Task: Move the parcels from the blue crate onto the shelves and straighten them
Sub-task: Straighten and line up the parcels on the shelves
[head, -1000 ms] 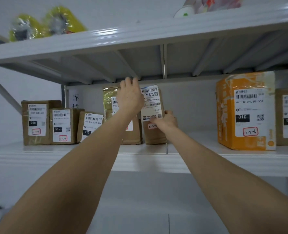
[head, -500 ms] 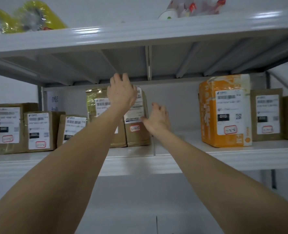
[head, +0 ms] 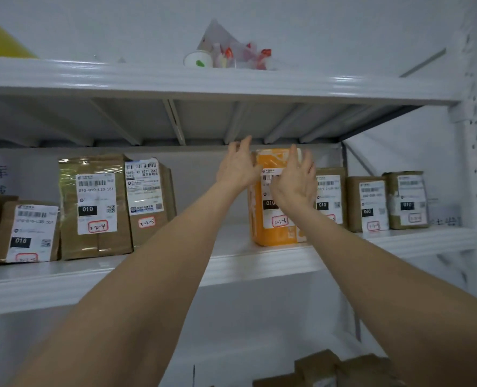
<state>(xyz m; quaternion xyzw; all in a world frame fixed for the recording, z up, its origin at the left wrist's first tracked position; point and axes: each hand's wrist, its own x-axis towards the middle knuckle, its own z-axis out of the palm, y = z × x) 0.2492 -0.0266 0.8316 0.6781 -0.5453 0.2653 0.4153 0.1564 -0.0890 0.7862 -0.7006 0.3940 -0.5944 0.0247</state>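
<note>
You see a glossy white metal shelf (head: pixel 231 263), matt brown cardboard boxes (head: pixel 95 208), and an orange parcel (head: pixel 276 236) under shiny tape.

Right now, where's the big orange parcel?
Head view, right of centre: orange parcel on the white shelf behind left hand and right hand, brown cardboard parcel beside it.

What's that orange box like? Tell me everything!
The orange box is a glossy parcel standing upright on the white shelf, a brown box close beside it. A white label with a barcode, a black 010 and a red-ringed handwritten number covers its front. The left hand and right hand, fingers open, hover before its top.
</note>
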